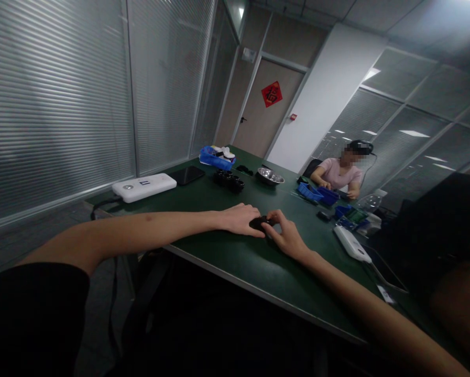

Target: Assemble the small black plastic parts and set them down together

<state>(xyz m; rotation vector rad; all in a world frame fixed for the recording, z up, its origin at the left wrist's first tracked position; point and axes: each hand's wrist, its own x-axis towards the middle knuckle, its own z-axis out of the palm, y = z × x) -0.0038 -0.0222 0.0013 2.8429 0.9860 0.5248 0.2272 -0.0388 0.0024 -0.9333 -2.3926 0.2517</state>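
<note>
Over the near part of the green table, my two hands meet at a small black object (259, 223), too dark to name its kind. My left hand (240, 218) grips it from the left, fingers curled behind and thumb along the near side. From the right, my right hand (286, 235) pinches its other end between thumb and fingers. The fingers hide part of the object. Beyond my hands stands a cluster of black round parts (229, 180), with a shiny metal bowl (270, 177) to the right of it.
A blue basket (216, 159) with white pieces stands at the back. Left are a white power bank (144, 187) and a black phone (187, 175). Across the table a person (340, 173) handles things by blue bins (310, 191). Another white device (351, 243) lies right, near a dark-haired head (447, 225).
</note>
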